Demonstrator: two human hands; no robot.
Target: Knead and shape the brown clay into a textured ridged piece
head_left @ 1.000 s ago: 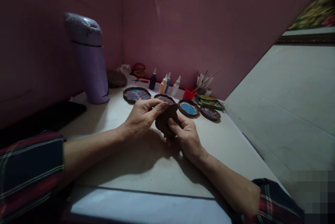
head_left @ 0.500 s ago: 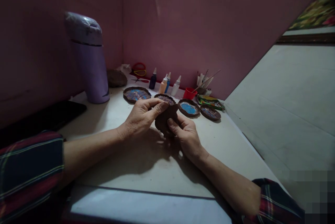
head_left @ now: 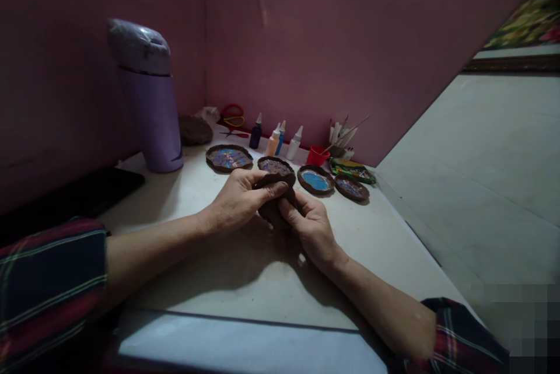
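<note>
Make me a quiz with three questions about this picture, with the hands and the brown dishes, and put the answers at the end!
1. True or false: the left hand and the right hand both hold the dark brown piece.
2. Pick one. The small cup at the back is: A) blue, B) red, C) white.
3. How many brown-rimmed dishes lie on the table?

Key: 1. True. 2. B. 3. Four.
</note>
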